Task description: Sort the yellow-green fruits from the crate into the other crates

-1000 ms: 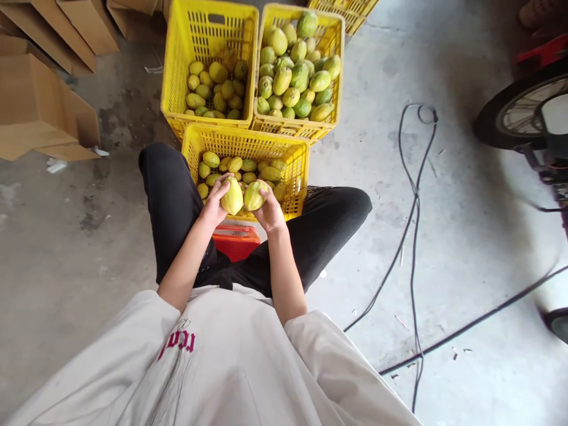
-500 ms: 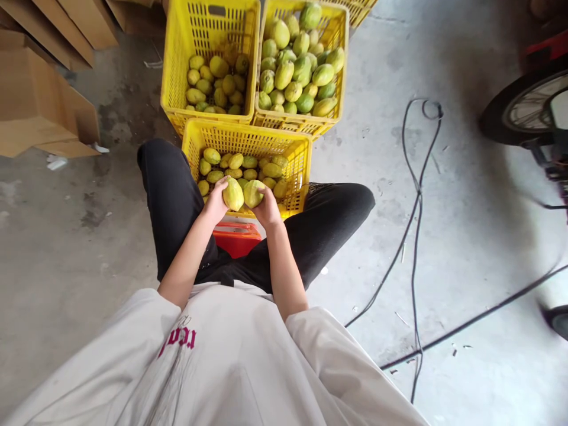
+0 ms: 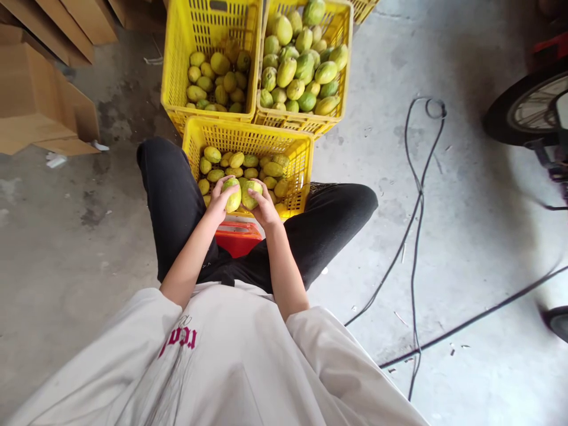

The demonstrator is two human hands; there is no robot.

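My left hand is wrapped round a yellow-green papaya, its thumb lying over the top. In my right hand is a second, rounder-looking papaya, gripped from its right side. The two fruits are side by side, almost touching, above the near part of a yellow plastic crate. Inside that crate, between my knees, lie several more papayas. The fingers beneath both held fruits are partly hidden.
Beyond the near crate stand two more yellow crates, the left crate part-filled and the right crate heaped with papayas. Cardboard boxes are at upper left. A black cable loops over the floor near a wheel. Something red sits between my legs.
My hands have turned the two papayas and brought them slightly closer together. My fingers and thumbs now reach further over the fruit. The view has shifted slightly.
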